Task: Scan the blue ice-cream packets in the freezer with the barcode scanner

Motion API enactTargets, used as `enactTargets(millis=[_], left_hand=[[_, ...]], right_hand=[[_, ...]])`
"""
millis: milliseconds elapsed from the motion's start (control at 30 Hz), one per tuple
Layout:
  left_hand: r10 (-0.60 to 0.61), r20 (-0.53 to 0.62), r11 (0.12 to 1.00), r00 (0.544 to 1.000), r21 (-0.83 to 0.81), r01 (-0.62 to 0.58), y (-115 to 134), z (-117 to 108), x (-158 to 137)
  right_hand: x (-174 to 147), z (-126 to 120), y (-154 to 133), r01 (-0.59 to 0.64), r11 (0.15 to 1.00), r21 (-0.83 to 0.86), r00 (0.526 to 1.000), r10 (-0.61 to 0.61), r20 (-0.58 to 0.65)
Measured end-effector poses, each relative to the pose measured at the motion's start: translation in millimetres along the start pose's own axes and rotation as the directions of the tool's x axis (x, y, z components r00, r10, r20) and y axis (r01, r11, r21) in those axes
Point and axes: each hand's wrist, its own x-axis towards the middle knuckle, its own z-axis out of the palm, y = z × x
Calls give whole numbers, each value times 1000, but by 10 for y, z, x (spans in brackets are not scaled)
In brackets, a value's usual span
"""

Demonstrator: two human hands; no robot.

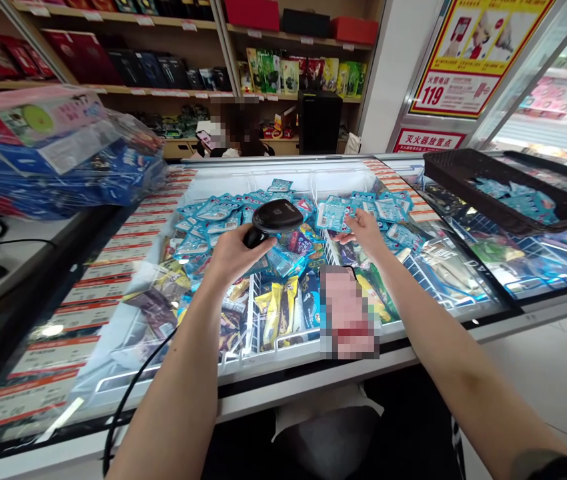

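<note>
My left hand (238,257) is wrapped round the handle of a black barcode scanner (277,217), its head pointing away from me over the chest freezer. With my right hand (365,233) I pinch the right edge of a small blue packet (332,213), printed side up. Many similar blue packets (213,208) lie in loose piles on both sides of the scanner. Some of them also lie to the right of my right hand. A pixelated pink object (346,313) rests near the front edge, below my right hand.
Wrapped ice creams (278,307) fill wire baskets under the freezer glass. A dark basket (513,190) with blue packets stands at right. Plastic-wrapped boxes (58,153) are stacked at left. A black cable (128,393) hangs by my left arm. Behind the freezer, a person (243,130) is before shelves.
</note>
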Motion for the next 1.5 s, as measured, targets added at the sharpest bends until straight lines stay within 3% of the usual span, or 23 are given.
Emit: enactTargets(millis=[633,1167,1500], left_hand=[[95,139,989,986,100,-109,108,76,-23],[99,148,986,984,118,-117,117,78,-24],[113,158,981,981,141,-136,117,81,-16]], right_hand=[[82,-5,129,-18,1000,21,1000,18,4],[40,68,68,-45,998,-44,999,44,-13],[5,107,30,0,1000,-8,1000,0,8]])
